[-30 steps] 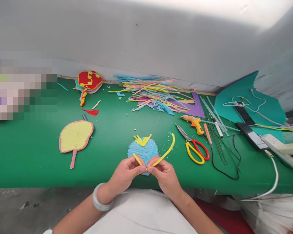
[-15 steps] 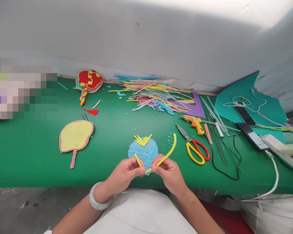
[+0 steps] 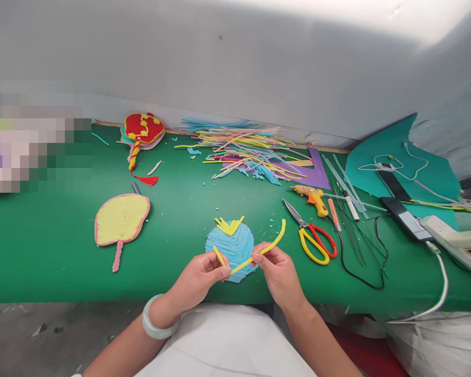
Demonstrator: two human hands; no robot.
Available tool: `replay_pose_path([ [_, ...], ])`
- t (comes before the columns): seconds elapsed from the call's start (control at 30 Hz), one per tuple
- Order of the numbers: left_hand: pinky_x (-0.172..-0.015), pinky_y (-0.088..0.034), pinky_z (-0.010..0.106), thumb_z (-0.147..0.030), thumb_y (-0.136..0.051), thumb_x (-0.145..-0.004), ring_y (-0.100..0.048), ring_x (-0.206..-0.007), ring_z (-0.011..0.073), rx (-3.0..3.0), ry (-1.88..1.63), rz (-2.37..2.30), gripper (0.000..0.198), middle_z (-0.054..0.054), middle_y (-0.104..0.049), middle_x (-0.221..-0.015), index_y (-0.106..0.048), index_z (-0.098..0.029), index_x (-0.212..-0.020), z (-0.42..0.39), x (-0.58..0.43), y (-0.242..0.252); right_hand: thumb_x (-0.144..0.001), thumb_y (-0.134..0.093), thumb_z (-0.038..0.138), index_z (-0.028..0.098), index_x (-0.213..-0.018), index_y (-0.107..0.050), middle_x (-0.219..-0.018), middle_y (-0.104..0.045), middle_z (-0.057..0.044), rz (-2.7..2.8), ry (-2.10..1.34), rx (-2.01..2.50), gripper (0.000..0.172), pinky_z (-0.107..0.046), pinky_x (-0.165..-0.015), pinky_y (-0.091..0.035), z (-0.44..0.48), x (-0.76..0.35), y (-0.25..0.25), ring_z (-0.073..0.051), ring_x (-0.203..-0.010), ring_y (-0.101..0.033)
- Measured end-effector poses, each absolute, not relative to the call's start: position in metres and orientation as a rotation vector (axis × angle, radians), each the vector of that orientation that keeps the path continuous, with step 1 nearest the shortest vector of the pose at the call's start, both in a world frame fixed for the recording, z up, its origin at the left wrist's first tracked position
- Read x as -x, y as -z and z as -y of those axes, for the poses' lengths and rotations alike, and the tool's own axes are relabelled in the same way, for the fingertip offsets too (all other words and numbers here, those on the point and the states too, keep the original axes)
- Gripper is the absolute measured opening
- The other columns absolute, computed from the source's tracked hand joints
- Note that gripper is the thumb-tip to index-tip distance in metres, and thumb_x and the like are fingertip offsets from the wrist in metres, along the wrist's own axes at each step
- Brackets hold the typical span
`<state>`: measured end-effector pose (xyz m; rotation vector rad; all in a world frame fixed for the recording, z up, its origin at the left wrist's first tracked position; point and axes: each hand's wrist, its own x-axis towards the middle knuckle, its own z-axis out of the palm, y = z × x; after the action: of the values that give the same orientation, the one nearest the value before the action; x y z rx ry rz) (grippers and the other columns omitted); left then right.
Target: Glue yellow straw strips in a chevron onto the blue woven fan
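A yellow pipe cleaner point(image 3: 241, 266), bent near its left end, runs between my two hands. My left hand point(image 3: 206, 272) pinches it at the bend, with a short end poking up. Farther along, my right hand point(image 3: 275, 269) pinches the same strip, and its curved free end rises to the upper right. Beneath and just beyond my fingers lies a round blue panel point(image 3: 235, 248) covered in slanting rows of blue strips. Short yellow pieces point(image 3: 230, 225) form a V at its top edge. My hands cover part of its lower edge.
Scissors point(image 3: 310, 238) and a yellow glue gun point(image 3: 312, 198) with a black cord lie at right. Behind is a pile of coloured pipe cleaners point(image 3: 243, 144). At left are a yellow fan point(image 3: 122, 220) and a red fan point(image 3: 143, 128). A power strip point(image 3: 451, 238) sits far right.
My right hand has slid right and slightly up along the yellow pipe cleaner, so a longer stretch shows between my hands. My left hand has shifted slightly left.
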<state>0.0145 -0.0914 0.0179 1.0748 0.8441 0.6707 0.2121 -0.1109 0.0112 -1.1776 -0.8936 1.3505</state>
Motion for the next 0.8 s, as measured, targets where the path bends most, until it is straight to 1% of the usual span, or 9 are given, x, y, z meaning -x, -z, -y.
replay_pose_path([
  [0.17,-0.070,-0.041,0.027,-0.049,-0.069,-0.081,-0.049,-0.070,0.0123,-1.067,-0.673,-0.861,0.035,-0.002,-0.055,-0.073,-0.058,-0.016,-0.077,0.092,-0.016,-0.016,-0.072,-0.081,0.043,0.022,-0.072,-0.069,-0.068,-0.061,0.002,0.847,-1.328,1.225,0.024,-0.026,-0.063,-0.046,0.110,-0.213,-0.010,-0.012,-0.063,-0.054],
  [0.37,-0.070,-0.043,0.027,-0.049,-0.070,-0.080,-0.050,-0.070,0.0126,-1.052,-0.724,-0.912,0.035,-0.001,-0.055,-0.073,-0.059,-0.016,-0.077,0.092,-0.017,-0.015,-0.071,-0.082,0.046,0.022,-0.081,-0.073,-0.077,-0.066,-0.001,0.874,-1.449,1.255,0.028,-0.029,-0.069,-0.049,0.108,-0.216,-0.014,-0.013,-0.068,-0.059],
  [0.47,-0.069,-0.043,0.027,-0.047,-0.072,-0.080,-0.051,-0.070,0.0126,-1.053,-0.768,-0.952,0.033,-0.001,-0.056,-0.073,-0.059,-0.016,-0.076,0.092,-0.018,-0.013,-0.072,-0.080,0.048,0.021,-0.081,-0.072,-0.076,-0.067,-0.001,0.893,-1.454,1.283,0.029,-0.030,-0.070,-0.050,0.106,-0.215,-0.017,-0.014,-0.069,-0.060],
  [0.57,-0.070,-0.045,0.027,-0.046,-0.071,-0.080,-0.053,-0.072,0.0130,-1.065,-0.796,-0.977,0.031,0.000,-0.060,-0.076,-0.060,-0.017,-0.078,0.090,-0.020,-0.012,-0.072,-0.080,0.048,0.021,-0.088,-0.070,-0.073,-0.065,0.000,0.865,-1.416,1.304,0.032,-0.030,-0.069,-0.049,0.101,-0.213,-0.020,-0.014,-0.068,-0.061],
  [0.67,-0.075,-0.048,0.028,-0.046,-0.070,-0.081,-0.059,-0.080,0.0151,-1.058,-0.790,-0.983,0.031,0.003,-0.066,-0.087,-0.064,-0.017,-0.091,0.089,-0.021,-0.009,-0.071,-0.081,0.048,0.022,-0.097,-0.066,-0.071,-0.064,0.002,0.830,-1.361,1.322,0.039,-0.029,-0.067,-0.049,0.092,-0.212,-0.020,-0.014,-0.067,-0.061],
  [0.73,-0.079,-0.051,0.030,-0.046,-0.069,-0.082,-0.062,-0.086,0.0173,-1.065,-0.815,-1.019,0.036,0.004,-0.068,-0.092,-0.063,-0.018,-0.104,0.088,-0.019,-0.006,-0.070,-0.081,0.049,0.022,-0.099,-0.064,-0.071,-0.063,0.002,0.835,-1.325,1.348,0.044,-0.029,-0.066,-0.048,0.084,-0.214,-0.018,-0.014,-0.066,-0.060],
  [0.8,-0.083,-0.052,0.033,-0.046,-0.065,-0.086,-0.065,-0.090,0.0188,-1.141,-0.863,-1.105,0.036,0.005,-0.069,-0.095,-0.062,-0.019,-0.109,0.088,-0.016,-0.003,-0.068,-0.081,0.051,0.021,-0.101,-0.063,-0.069,-0.062,0.003,0.867,-1.311,1.394,0.047,-0.029,-0.064,-0.047,0.075,-0.217,-0.015,-0.014,-0.065,-0.060],
])
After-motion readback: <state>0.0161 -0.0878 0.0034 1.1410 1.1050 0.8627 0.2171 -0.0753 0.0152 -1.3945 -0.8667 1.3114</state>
